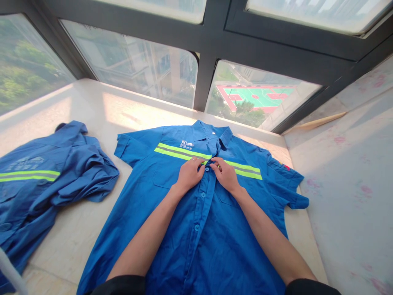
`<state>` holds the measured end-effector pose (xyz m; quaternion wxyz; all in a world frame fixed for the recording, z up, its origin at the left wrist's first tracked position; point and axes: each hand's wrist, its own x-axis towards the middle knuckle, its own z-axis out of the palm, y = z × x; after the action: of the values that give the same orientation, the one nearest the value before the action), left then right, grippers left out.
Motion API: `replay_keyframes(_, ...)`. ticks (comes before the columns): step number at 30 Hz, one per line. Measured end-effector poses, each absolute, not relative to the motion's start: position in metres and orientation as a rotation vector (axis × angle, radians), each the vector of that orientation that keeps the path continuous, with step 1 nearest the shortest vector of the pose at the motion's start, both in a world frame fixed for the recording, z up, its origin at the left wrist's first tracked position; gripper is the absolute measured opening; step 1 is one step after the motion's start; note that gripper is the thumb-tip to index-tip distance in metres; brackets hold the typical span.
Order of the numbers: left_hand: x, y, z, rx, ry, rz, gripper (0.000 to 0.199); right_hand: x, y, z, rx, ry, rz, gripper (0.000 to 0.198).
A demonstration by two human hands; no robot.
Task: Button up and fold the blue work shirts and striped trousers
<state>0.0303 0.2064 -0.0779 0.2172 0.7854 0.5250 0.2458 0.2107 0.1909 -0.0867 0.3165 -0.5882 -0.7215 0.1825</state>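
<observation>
A blue short-sleeved work shirt [178, 229] lies spread out front side up, its collar toward the window. Yellow-green and grey reflective stripes cross its chest. Both hands meet at the front placket, level with the stripes. My left hand [190, 174] pinches the placket edge from the left, a ring on one finger. From the right, my right hand [225, 175] has its fingers closed on the other front edge. A button [207, 169] shows just below the fingertips. Farther down the placket, more buttons [203, 195] are visible, with the fronts not fastened there. What lies between the fingertips is hidden.
To the left, a second blue work shirt [76, 176] lies crumpled on the pale stone sill [123, 114]. Dark window frames [211, 41] rise behind. A flowered wall [346, 184] bounds the right side. A white bar [10, 272] crosses the lower left corner.
</observation>
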Motion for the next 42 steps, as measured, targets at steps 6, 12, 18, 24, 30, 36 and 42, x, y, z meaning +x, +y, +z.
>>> replay_keyframes(6,0.034,0.220,-0.062,2.065,1.551,0.469,0.033,0.227,0.205,-0.075,-1.448,-1.933,0.412,0.044)
replay_keyframes(12,0.053,0.258,-0.045,2.087,1.549,0.406,0.040,0.237,0.242,-0.055,-1.577,-1.967,0.203,0.047)
replay_keyframes(18,0.076,0.287,-0.051,2.142,1.611,0.481,0.041,0.239,0.283,-0.055,-1.435,-2.209,0.249,0.064)
replay_keyframes(24,0.077,0.297,-0.064,2.202,1.558,0.433,0.036,0.247,0.295,-0.057,-1.507,-2.335,0.329,0.058)
replay_keyframes(30,0.072,0.305,-0.071,2.280,1.413,0.435,0.046,0.246,0.287,-0.049,-1.703,-2.235,0.222,0.043)
replay_keyframes(36,0.068,0.313,-0.074,2.297,1.325,0.432,0.055,0.234,0.281,-0.048,-1.751,-2.206,0.185,0.030)
replay_keyframes(42,0.065,0.323,-0.077,2.249,1.345,0.533,0.030,0.239,0.288,-0.059,-1.621,-2.224,0.261,0.025)
